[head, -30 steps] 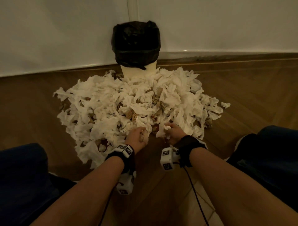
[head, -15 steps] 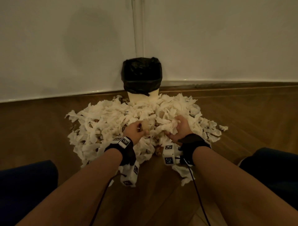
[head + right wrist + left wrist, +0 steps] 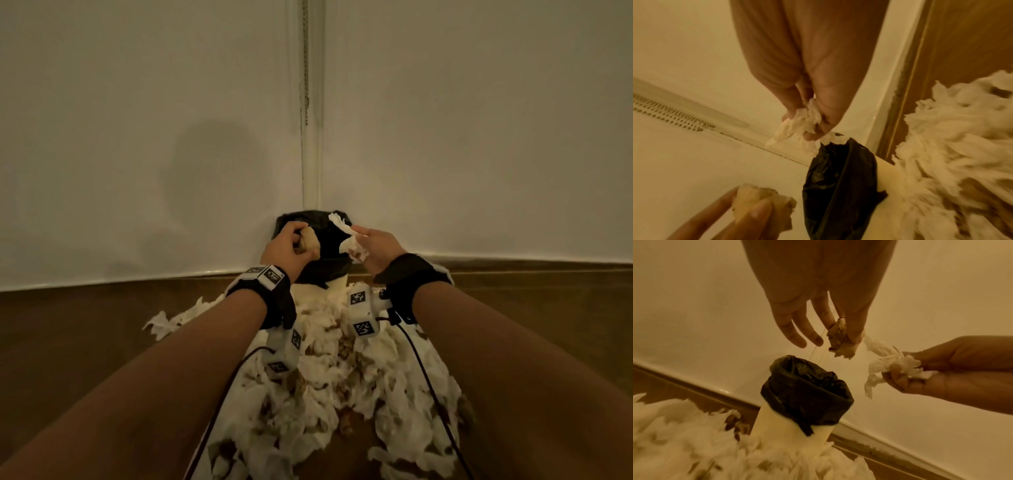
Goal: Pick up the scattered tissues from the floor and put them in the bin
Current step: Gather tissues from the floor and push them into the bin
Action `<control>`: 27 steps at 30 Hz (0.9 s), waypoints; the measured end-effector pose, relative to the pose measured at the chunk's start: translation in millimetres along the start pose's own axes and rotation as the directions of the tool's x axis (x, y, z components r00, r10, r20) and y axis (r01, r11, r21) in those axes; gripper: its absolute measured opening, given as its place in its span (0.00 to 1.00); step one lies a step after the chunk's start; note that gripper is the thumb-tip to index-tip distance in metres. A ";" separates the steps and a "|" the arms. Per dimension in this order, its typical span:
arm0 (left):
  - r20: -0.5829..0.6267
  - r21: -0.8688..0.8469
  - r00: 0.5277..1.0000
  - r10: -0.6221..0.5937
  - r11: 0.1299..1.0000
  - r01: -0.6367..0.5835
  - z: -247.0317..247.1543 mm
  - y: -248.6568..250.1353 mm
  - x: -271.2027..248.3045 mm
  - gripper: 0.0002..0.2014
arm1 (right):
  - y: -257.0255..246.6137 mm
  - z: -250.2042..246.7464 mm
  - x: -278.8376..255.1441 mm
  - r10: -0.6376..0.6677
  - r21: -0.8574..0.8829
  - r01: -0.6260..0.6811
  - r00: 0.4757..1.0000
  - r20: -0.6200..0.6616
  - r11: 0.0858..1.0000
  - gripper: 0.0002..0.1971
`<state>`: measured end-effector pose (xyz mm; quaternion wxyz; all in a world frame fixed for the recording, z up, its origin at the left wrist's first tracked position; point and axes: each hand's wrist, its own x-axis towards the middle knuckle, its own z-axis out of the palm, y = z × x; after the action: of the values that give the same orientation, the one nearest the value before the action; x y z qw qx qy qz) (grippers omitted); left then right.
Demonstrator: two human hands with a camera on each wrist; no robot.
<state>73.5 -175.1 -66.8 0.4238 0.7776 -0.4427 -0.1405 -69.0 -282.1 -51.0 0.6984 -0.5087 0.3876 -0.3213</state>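
A white bin (image 3: pixel 334 286) lined with a black bag (image 3: pixel 807 395) stands in the wall corner. Both hands are raised over its mouth. My left hand (image 3: pixel 287 248) pinches a brownish soiled tissue (image 3: pixel 308 244) between thumb and forefinger, the other fingers loose, as the left wrist view shows with the soiled tissue (image 3: pixel 839 340). My right hand (image 3: pixel 371 248) grips a crumpled white tissue (image 3: pixel 346 238), the same white tissue (image 3: pixel 799 125) seen just above the bag's rim (image 3: pixel 840 146). A large pile of white and stained tissues (image 3: pixel 342 387) covers the floor in front of the bin.
Two white walls meet behind the bin, with a pipe and chain (image 3: pixel 306 102) running down the corner. Brown wooden floor (image 3: pixel 85 335) lies on both sides of the pile. Cables from the wrist cameras (image 3: pixel 359 308) hang under my forearms.
Both hands have lifted from the pile, each with a tissue, and moved forward to above the bin. The head view has tilted up toward the wall.
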 end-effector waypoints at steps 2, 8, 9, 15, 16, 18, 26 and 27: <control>-0.039 0.065 0.999 0.023 0.998 -0.020 -5.0 2.1 15.6 0.29 | -5.8 6.1 13.5 -0.077 -0.127 0.074 0.997 -0.023 0.989 0.16; -0.017 0.075 0.998 0.059 0.996 -0.057 2.1 -8.4 50.9 0.25 | 6.9 15.5 63.7 -0.183 -0.328 0.139 0.977 -0.106 0.934 0.12; -0.009 0.081 0.997 0.071 0.994 -0.070 6.3 -12.6 56.2 0.23 | 12.6 15.7 72.5 -0.173 -0.353 0.122 0.978 -0.116 0.928 0.12; -0.001 0.150 0.995 0.101 0.984 -0.100 31.0 -40.9 84.0 0.15 | 41.7 29.7 113.2 -0.200 -0.433 0.146 0.976 -0.082 0.890 0.12; 0.015 0.177 0.995 0.099 0.979 -0.100 34.1 -45.0 87.7 0.16 | 44.5 32.3 117.5 -0.193 -0.465 0.139 0.979 -0.071 0.875 0.15; 0.054 0.237 0.995 0.087 0.967 -0.097 37.6 -52.9 92.9 0.20 | 48.9 35.2 123.9 -0.155 -0.549 0.103 0.987 -0.048 0.829 0.20; -0.029 0.170 0.998 0.061 0.984 -0.055 31.9 -63.7 72.7 0.19 | 55.8 8.5 108.0 -0.262 -0.670 0.107 0.956 -0.134 0.734 0.16; -0.038 0.160 0.997 0.062 0.986 -0.055 31.6 -63.3 64.7 0.18 | 56.8 3.0 100.3 -0.270 -0.654 0.104 0.950 -0.158 0.749 0.14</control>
<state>127.6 -228.5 -125.2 0.3738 0.7984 -0.4659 -0.0756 -13.9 -349.6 -126.5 0.3950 -0.7086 0.5025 -0.2990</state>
